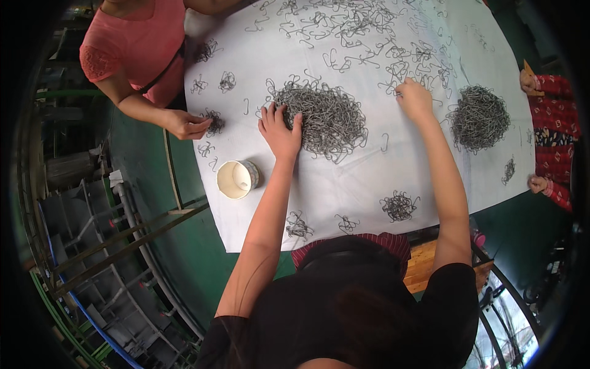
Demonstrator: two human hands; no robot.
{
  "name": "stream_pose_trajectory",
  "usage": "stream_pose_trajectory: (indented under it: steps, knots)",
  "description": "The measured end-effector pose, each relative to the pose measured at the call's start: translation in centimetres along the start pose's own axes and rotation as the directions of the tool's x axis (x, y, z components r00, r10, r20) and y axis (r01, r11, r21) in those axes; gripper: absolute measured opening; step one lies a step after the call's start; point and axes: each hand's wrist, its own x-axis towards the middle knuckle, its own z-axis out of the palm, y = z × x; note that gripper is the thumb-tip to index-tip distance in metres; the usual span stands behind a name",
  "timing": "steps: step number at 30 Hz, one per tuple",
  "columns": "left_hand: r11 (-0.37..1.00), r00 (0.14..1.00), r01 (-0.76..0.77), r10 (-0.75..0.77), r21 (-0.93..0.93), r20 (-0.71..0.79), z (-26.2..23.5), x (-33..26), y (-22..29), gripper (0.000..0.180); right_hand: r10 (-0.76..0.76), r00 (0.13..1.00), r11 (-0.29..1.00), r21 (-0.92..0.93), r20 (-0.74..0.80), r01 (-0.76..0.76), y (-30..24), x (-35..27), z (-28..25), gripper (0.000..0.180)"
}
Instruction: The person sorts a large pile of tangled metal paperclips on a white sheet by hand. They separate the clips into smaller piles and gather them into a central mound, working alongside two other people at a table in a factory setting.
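A large heap of bent grey wire hooks (329, 120) lies on the white-covered table in front of me. My left hand (281, 132) rests against the heap's left edge, its fingers and thumb apart. Further right, my right hand (415, 100) reaches to the near edge of the loosely scattered hooks (424, 58). Its fingers are drawn together at the tips beside some hooks. Whether a hook is between them is too small to tell. One single hook (385, 142) lies between the heap and my right forearm.
A white paper cup (236, 179) stands left of my left forearm. Another heap of hooks (479, 119) lies at right, and small clusters (399, 206) lie near my body. A person in pink (141, 55) handles hooks at left; someone in red sleeves (553, 111) is at right.
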Motion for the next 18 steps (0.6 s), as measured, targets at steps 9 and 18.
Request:
stream_pose_trajectory:
  steps: [9, 18]
  knots:
    - [1.000, 1.000, 0.005, -0.005, 0.018, -0.011, 0.3, 0.1, 0.1, 0.041, -0.236, 0.969, 0.971, -0.019, 0.068, 0.238, 1.7, 1.5, -0.4, 0.008]
    - [1.000, 1.000, -0.008, 0.008, -0.019, -0.001, 0.3, 0.0, 0.3, 0.045, 0.338, 0.940, 0.439, 0.890, -0.037, -0.124, 8.3, -8.0, 0.0, 0.012]
